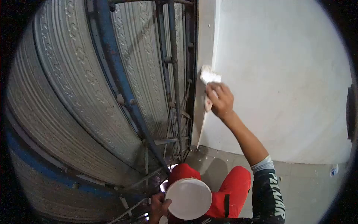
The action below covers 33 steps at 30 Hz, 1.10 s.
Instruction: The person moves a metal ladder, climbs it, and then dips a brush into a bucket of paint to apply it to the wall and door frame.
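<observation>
My right hand is closed around a paintbrush whose wide head is coated in white paint. Its bristles touch the narrow strip of wall beside the corner edge, and the handle end sticks out below my fingers. Low in the view, my left hand grips the rim of a round tub of white paint, thumb over the edge. The tub is in front of my red trousers; the fingers under it are hidden.
On the left stands a ribbed metal shutter with a blue metal frame and bars close to the brush. A white wall fills the right. Grey floor tiles carry white specks, and a small blue-and-white item lies at far right.
</observation>
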Each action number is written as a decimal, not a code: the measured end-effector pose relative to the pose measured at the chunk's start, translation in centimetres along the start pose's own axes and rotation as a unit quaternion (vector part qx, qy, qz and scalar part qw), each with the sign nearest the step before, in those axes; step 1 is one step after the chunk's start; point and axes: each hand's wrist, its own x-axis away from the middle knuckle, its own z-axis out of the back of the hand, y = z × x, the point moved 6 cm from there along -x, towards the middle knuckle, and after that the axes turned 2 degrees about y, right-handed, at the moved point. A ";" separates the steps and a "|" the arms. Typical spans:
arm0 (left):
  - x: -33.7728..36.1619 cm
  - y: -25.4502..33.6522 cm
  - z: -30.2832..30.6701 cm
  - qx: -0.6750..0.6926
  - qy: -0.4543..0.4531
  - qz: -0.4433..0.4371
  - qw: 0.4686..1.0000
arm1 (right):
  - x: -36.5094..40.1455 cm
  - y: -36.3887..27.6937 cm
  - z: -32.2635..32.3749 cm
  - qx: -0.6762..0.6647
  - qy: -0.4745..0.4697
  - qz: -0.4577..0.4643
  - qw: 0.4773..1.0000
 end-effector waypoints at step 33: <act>0.2 2.1 -1.3 0.119 -0.002 -0.105 0.987 | 22.7 -6.1 -4.4 -0.103 -0.168 -0.041 0.980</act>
